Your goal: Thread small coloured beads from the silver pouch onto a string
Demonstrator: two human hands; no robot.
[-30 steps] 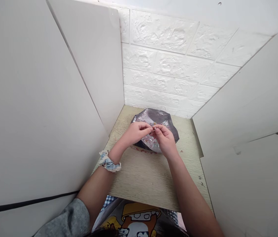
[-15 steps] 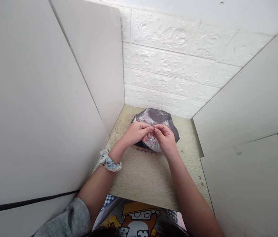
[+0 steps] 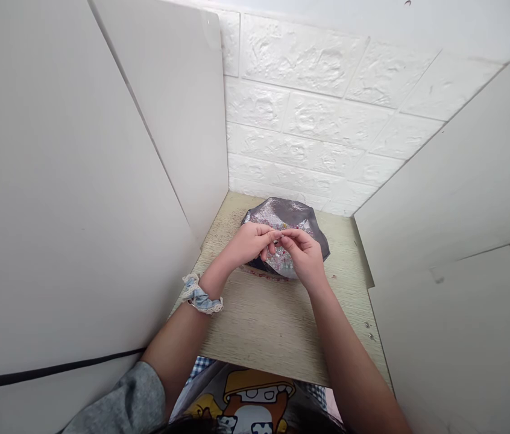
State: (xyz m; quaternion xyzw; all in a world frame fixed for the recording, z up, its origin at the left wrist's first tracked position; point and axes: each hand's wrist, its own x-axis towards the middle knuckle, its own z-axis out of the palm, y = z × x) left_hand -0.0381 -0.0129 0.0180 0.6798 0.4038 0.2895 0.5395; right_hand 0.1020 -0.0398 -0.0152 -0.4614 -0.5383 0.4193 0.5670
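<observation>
My left hand [image 3: 251,242] and my right hand [image 3: 304,254] meet fingertip to fingertip over a grey bag with a shiny silvery lining [image 3: 277,208]. Both are closed in a pinch. Whatever lies between the fingertips is too small to make out. Many small beads [image 3: 278,263], mostly pink and clear, lie on the silvery lining, partly hidden under my hands. Along the bag's front edge runs a row of small red beads [image 3: 261,275] on the wooden board. A blue and white lace-edged scrunchie [image 3: 201,296] circles my left wrist.
The bag rests on a narrow pale wooden board [image 3: 264,325]. White panels stand close on the left [image 3: 182,108] and right [image 3: 458,193]. A white brick-patterned wall [image 3: 300,108] closes off the back. Two small metallic bits [image 3: 369,330] sit near the board's right edge.
My right fingertips have shifted very slightly against the left ones. Both hands stay pinched above the bag, which has not moved.
</observation>
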